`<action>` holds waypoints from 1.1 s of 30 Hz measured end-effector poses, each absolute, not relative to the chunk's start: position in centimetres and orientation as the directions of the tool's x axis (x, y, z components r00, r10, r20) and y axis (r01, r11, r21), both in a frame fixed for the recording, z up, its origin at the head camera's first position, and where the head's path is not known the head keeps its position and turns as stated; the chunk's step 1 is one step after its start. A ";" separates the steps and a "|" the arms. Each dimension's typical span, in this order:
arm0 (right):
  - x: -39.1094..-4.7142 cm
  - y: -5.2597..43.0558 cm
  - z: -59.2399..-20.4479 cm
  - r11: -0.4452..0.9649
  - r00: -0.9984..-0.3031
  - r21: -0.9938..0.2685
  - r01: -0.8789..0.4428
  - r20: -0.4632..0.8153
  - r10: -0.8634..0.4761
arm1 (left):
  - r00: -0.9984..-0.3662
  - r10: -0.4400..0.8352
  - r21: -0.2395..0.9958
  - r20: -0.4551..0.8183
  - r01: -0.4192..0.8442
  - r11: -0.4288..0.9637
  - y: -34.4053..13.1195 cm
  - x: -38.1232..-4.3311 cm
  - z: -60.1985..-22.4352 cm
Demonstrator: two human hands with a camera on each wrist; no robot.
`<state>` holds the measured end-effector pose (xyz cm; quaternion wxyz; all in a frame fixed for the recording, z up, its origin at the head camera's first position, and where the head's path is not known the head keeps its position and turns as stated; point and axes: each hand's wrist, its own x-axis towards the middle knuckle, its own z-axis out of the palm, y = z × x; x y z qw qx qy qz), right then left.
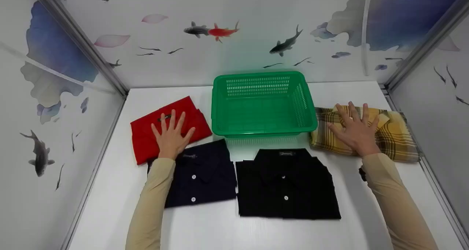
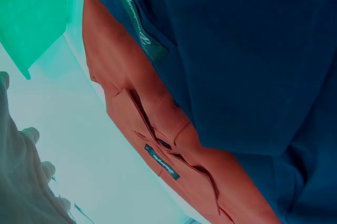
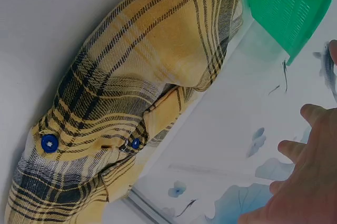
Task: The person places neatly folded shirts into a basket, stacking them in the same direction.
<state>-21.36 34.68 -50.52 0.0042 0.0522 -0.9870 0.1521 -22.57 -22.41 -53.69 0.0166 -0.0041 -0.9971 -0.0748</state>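
Observation:
My left hand [image 1: 170, 137], fingers spread wide, overlaps a folded red shirt [image 1: 144, 142] in the head view. Its wrist is over the corner of a folded navy shirt [image 1: 214, 180] with white buttons. My right hand [image 1: 356, 133], also spread, is over a folded yellow plaid shirt [image 1: 399, 134] at the right. Blue buttons show on the plaid shirt [image 3: 121, 113] in the right wrist view, where my fingers [image 3: 292, 150] are off to its side. Neither hand grips any cloth. A folded black shirt [image 1: 293, 206] lies between my forearms, beside the navy one.
A green plastic basket [image 1: 253, 112] with slotted sides stands at the back middle of the white table [image 1: 205, 228], between the red and plaid shirts. White panels [image 1: 253, 56] painted with fish and petals enclose the table at the back and both sides.

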 end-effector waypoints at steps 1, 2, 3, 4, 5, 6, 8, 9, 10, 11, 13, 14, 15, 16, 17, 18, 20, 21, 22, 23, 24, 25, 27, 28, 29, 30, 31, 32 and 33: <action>-21.3 34.7 -50.5 0.947 -0.994 -0.302 -0.106 0.026 -0.103 | -1.000 0.006 0.149 0.031 0.010 0.989 -22.4 -22.6 -53.7; -21.3 34.7 -50.5 0.947 -0.994 -0.304 -0.107 0.027 -0.103 | -0.999 0.007 0.151 0.032 0.011 0.989 -22.3 -22.5 -53.7; -21.3 34.8 -50.6 0.946 -0.994 -0.305 -0.107 0.029 -0.103 | -0.999 0.009 0.156 0.038 0.015 0.988 -22.3 -22.5 -53.6; -21.3 34.8 -50.6 0.947 -0.994 -0.302 -0.107 0.032 -0.102 | -0.999 0.010 0.161 0.047 0.017 0.987 -22.3 -22.5 -53.6; -21.3 34.8 -50.7 0.948 -0.994 -0.299 -0.107 0.032 -0.102 | -0.999 0.011 0.165 0.053 0.020 0.986 -22.3 -22.5 -53.6; -21.2 34.9 -50.8 0.950 -0.994 -0.293 -0.107 0.032 -0.102 | -0.998 0.011 0.167 0.059 0.021 0.986 -22.2 -22.4 -53.6; -21.1 34.9 -50.9 0.955 -0.994 -0.276 -0.109 0.030 -0.104 | -0.997 0.019 0.178 0.072 0.031 0.983 -22.1 -22.3 -53.6; -21.1 34.9 -51.0 0.957 -0.994 -0.268 -0.112 0.031 -0.107 | -0.997 0.023 0.181 0.072 0.036 0.983 -22.0 -22.1 -53.7; -21.0 34.9 -51.0 0.958 -0.993 -0.263 -0.116 0.035 -0.110 | -0.997 0.026 0.178 0.070 0.038 0.983 -21.8 -22.0 -53.8; -20.9 34.9 -51.1 0.958 -0.993 -0.259 -0.120 0.040 -0.114 | -0.997 0.033 0.177 0.066 0.044 0.983 -21.6 -21.8 -53.9; -20.6 34.8 -51.1 0.957 -0.991 -0.260 -0.129 0.056 -0.118 | -0.997 0.048 0.173 0.056 0.057 0.983 -21.1 -21.3 -54.0; -20.4 34.8 -51.1 0.956 -0.991 -0.263 -0.133 0.065 -0.120 | -0.997 0.054 0.168 0.047 0.061 0.984 -20.8 -21.0 -54.1; -20.1 34.7 -51.1 0.954 -0.990 -0.268 -0.138 0.073 -0.123 | -0.997 0.063 0.167 0.040 0.069 0.984 -20.4 -20.6 -54.2; -19.9 34.6 -51.2 0.952 -0.989 -0.272 -0.143 0.079 -0.126 | -0.997 0.072 0.164 0.029 0.075 0.984 -20.0 -20.2 -54.3; -19.6 34.5 -51.2 0.951 -0.988 -0.273 -0.147 0.083 -0.128 | -0.996 0.082 0.163 0.020 0.084 0.983 -19.5 -19.8 -54.4; -19.2 34.4 -51.2 0.950 -0.988 -0.273 -0.150 0.086 -0.131 | -0.996 0.092 0.162 0.015 0.093 0.982 -19.0 -19.3 -54.5; -18.5 34.2 -51.4 0.951 -0.986 -0.265 -0.158 0.092 -0.138 | -0.992 0.118 0.168 0.036 0.122 0.978 -18.0 -18.3 -54.7; -18.1 34.1 -51.4 0.950 -0.986 -0.267 -0.161 0.092 -0.141 | -0.989 0.135 0.171 0.059 0.144 0.975 -17.5 -17.8 -54.9; -17.7 34.0 -51.5 0.949 -0.985 -0.269 -0.163 0.092 -0.144 | -0.984 0.153 0.174 0.086 0.166 0.971 -16.9 -17.2 -55.0; -17.2 33.9 -51.6 0.947 -0.985 -0.272 -0.168 0.094 -0.148 | -0.978 0.172 0.178 0.121 0.192 0.965 -16.3 -16.6 -55.1; -16.8 33.8 -51.7 0.945 -0.983 -0.276 -0.177 0.099 -0.155 | -0.970 0.191 0.175 0.154 0.217 0.960 -15.8 -15.9 -55.2; -16.4 33.7 -51.8 0.941 -0.981 -0.284 -0.187 0.101 -0.164 | -0.960 0.211 0.168 0.184 0.242 0.956 -15.3 -15.3 -55.3; -15.7 33.6 -51.9 0.932 -0.977 -0.296 -0.211 0.099 -0.189 | -0.945 0.246 0.159 0.214 0.283 0.946 -14.2 -14.2 -55.4; -15.3 33.6 -51.8 0.928 -0.975 -0.300 -0.223 0.092 -0.204 | -0.940 0.264 0.157 0.218 0.300 0.941 -13.7 -13.6 -55.4; -15.0 33.6 -51.8 0.923 -0.973 -0.309 -0.231 0.077 -0.218 | -0.934 0.281 0.158 0.219 0.318 0.935 -13.2 -13.2 -55.4; -14.8 33.6 -51.8 0.919 -0.971 -0.315 -0.238 0.057 -0.232 | -0.930 0.297 0.160 0.216 0.334 0.929 -12.7 -12.8 -55.4; -14.5 33.5 -51.8 0.915 -0.969 -0.324 -0.241 0.032 -0.244 | -0.924 0.315 0.168 0.218 0.353 0.920 -12.3 -12.5 -55.3; -14.2 33.5 -51.9 0.912 -0.967 -0.333 -0.242 0.007 -0.254 | -0.919 0.329 0.178 0.217 0.369 0.912 -11.8 -12.2 -55.4; -14.0 33.5 -52.0 0.907 -0.965 -0.350 -0.233 -0.030 -0.259 | -0.913 0.346 0.186 0.215 0.386 0.903 -11.3 -12.0 -55.5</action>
